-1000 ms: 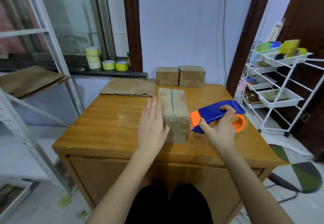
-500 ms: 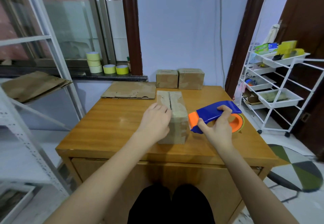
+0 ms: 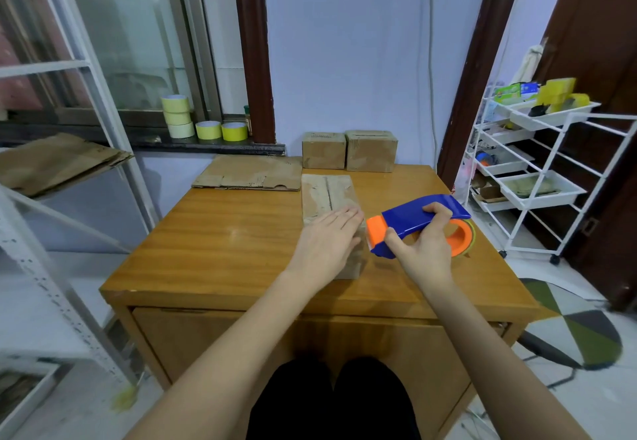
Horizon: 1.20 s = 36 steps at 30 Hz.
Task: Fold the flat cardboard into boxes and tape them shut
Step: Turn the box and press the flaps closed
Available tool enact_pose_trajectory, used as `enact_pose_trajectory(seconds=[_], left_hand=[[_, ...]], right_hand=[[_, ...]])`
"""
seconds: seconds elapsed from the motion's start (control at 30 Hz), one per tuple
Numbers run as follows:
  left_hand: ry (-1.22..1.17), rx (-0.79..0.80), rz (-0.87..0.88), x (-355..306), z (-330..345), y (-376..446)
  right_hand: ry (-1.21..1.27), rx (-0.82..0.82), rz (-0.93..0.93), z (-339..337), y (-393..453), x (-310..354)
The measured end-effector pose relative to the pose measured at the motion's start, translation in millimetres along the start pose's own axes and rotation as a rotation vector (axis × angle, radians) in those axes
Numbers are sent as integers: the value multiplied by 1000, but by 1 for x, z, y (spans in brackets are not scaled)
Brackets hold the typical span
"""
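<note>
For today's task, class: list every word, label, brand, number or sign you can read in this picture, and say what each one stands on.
No text can be read in this picture.
Two closed boxes at the back of the table: faint dark marks on top, too blurred to read.
Green and blue packets on the white trolley: printing too small to read.
Tape dispenser: no lettering shows.

Left hand (image 3: 324, 250) laid flat, palm down, fingers straight and close together, pointing far and right, resting on the box (image 3: 329, 194). Right hand (image 3: 425, 250) just right of it, curled round the tape dispenser (image 3: 413, 224), thumb stretched left. Both forearms bare, reaching in from the near edge.
</note>
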<state>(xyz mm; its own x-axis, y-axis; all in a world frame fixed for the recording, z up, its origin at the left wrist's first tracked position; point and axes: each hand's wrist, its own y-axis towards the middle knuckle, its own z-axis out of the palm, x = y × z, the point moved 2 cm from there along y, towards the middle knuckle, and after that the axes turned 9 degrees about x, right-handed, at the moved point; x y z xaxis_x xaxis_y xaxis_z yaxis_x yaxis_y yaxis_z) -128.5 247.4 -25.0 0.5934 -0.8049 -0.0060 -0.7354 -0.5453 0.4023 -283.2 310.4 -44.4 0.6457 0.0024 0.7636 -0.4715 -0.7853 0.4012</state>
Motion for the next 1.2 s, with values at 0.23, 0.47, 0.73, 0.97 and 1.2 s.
enact_pose_trajectory(seconds=[0.23,0.47,0.73,0.97,1.2], left_hand=[[-13,-77,-7,-2,2,2],[-12,-90,-36,2,6,1],[-51,-57,-45,5,-3,1],[-69,-7,-61,5,-7,2],[-53,20,-55,3,-10,0]], right_hand=[[-218,92,-57,-9,20,17],[-654,352,-174,15,22,18],[-471,287,-96,-9,42,3],[-603,185,-126,-14,55,-15],[-859,68,-509,-2,67,-12]])
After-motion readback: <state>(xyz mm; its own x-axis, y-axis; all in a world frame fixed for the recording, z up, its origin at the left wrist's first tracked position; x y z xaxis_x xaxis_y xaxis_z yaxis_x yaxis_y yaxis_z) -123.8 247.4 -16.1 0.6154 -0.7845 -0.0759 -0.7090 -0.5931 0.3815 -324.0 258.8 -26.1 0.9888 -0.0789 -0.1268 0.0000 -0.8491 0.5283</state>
